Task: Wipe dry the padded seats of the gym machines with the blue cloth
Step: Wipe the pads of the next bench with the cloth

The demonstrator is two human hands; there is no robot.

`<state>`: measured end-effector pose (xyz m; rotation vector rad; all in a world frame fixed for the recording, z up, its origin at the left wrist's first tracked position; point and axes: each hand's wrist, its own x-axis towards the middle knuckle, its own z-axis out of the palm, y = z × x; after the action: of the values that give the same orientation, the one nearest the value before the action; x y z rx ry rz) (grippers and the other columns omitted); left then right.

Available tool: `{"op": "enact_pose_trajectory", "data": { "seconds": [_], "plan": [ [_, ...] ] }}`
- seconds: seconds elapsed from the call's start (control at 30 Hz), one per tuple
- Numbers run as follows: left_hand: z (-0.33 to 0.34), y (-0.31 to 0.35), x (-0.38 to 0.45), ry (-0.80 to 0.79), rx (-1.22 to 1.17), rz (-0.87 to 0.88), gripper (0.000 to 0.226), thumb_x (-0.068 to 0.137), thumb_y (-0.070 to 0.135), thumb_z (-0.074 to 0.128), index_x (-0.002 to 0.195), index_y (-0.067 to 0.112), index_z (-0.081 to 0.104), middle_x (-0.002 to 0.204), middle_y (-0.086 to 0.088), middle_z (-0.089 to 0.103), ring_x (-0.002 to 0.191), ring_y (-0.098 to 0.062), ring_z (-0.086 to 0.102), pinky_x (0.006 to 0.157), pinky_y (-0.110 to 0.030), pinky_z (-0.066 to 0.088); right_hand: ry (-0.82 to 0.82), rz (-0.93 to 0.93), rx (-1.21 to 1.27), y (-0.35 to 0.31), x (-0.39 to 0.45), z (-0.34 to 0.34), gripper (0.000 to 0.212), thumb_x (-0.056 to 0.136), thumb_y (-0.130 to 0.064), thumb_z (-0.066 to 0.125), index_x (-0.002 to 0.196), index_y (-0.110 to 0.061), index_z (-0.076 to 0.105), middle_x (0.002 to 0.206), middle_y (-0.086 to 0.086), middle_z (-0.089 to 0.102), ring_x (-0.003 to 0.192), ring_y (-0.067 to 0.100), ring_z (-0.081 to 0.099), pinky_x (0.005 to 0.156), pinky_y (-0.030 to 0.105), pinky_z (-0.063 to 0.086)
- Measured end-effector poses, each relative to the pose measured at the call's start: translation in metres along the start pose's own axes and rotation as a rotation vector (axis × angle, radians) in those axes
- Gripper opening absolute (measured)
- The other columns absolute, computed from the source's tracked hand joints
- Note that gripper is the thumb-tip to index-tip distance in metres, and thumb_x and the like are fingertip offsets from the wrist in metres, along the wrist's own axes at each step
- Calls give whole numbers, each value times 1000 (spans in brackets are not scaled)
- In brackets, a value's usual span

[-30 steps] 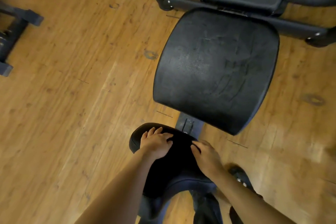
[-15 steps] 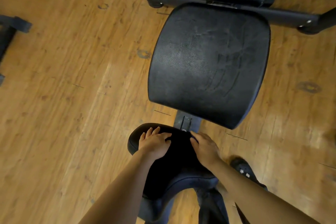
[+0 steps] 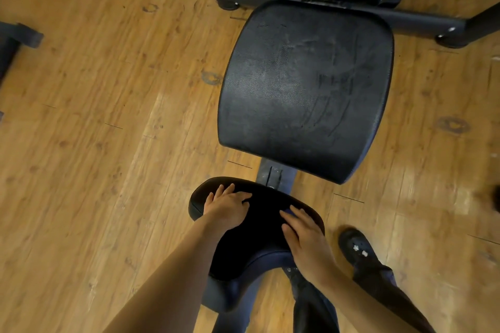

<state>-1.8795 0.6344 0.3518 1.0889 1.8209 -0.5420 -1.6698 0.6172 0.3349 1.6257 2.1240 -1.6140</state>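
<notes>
Wood floor (image 3: 94, 143), both hands (image 3: 230, 207) flat on pad (image 3: 259, 238)

A wooden plank floor (image 3: 94, 143) fills the view, marked with dark ring-shaped stains and thin dark scratches. Along the top edge of the view runs a black metal frame (image 3: 343, 5) of tubes and bars, bolted at the joints, with rubber feet on the floor. At the left edge stands part of another dark metal stand (image 3: 16, 38). Near the bottom right, a black shoe (image 3: 357, 247) with small white marks stands on the floor below a dark trouser leg (image 3: 384, 286).
</notes>
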Motion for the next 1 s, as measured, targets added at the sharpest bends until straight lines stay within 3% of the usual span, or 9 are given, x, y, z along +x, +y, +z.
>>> {"op": "enact_pose_trajectory", "data": {
  "seconds": [0.2, 0.27, 0.37, 0.43, 0.53, 0.6, 0.73, 0.83, 1.0],
  "plan": [
    [3, -2, -19, 30, -39, -38, 44, 106, 36, 23, 150, 41, 29, 164, -1, 3, 151, -26, -7, 119, -45, -4, 111, -76, 93, -43, -6, 31, 40, 104, -33, 36, 141, -26, 49, 150, -10, 38, 141, 0, 19, 110, 9, 8],
    [3, -1, -23, 36, -47, -45, 44, 106, 36, 23, 149, 41, 29, 164, -2, 3, 151, -27, -7, 119, -46, -3, 130, -62, 73, -47, -4, 34, 42, 105, -39, 33, 140, -25, 50, 149, -7, 42, 143, 6, 24, 111, 12, 10],
    [3, 0, -23, 31, -57, -49, 44, 106, 36, 25, 149, 41, 30, 164, -1, 3, 150, -26, -7, 119, -47, -3, 130, -103, 50, -39, -2, 32, 75, 95, -66, 10, 137, -23, 55, 144, -4, 49, 140, 11, 34, 113, 19, 19],
    [2, 0, -23, 29, -66, -57, 44, 106, 36, 26, 149, 41, 30, 164, -1, 3, 151, -26, -7, 119, -46, -4, 122, -108, 21, -28, -1, 29, 85, 91, -70, 0, 137, -24, 55, 142, -4, 51, 138, 12, 38, 115, 27, 26],
    [3, 0, -24, 36, -76, -57, 44, 105, 35, 27, 149, 41, 31, 164, -1, 3, 150, -25, -8, 119, -46, -4, 148, -107, -72, -10, 2, 20, 80, 94, -67, 2, 135, -26, 57, 140, -5, 54, 134, 13, 43, 114, 41, 33],
    [3, 0, -25, 38, -85, -52, 44, 105, 35, 27, 149, 41, 32, 164, -1, 3, 150, -26, -8, 119, -46, -5, 165, -99, -105, 2, 5, 14, 69, 97, -62, 13, 132, -25, 60, 137, -5, 56, 130, 12, 47, 110, 43, 37],
    [2, -2, -25, 34, -97, -46, 45, 105, 35, 26, 149, 40, 32, 164, -2, 4, 151, -25, -7, 119, -46, -4, 188, -85, -64, 9, 13, 10, 53, 98, -49, 30, 128, -19, 63, 131, -1, 61, 124, 17, 54, 106, 37, 42],
    [2, -2, -27, 35, -93, -40, 45, 105, 35, 26, 149, 39, 32, 164, -2, 5, 151, -26, -6, 119, -47, -4, 146, -50, -17, 0, 16, 10, 38, 102, -34, 43, 130, -15, 61, 135, 1, 57, 128, 15, 49, 107, 22, 32],
    [2, -2, -26, 40, -92, -34, 44, 105, 35, 28, 150, 38, 32, 164, -3, 7, 151, -27, -5, 119, -47, -3, 194, -116, 84, -43, -9, 32, 42, 103, -36, 38, 132, -15, 59, 137, -2, 54, 130, 10, 45, 108, 17, 29]
  ]
}}
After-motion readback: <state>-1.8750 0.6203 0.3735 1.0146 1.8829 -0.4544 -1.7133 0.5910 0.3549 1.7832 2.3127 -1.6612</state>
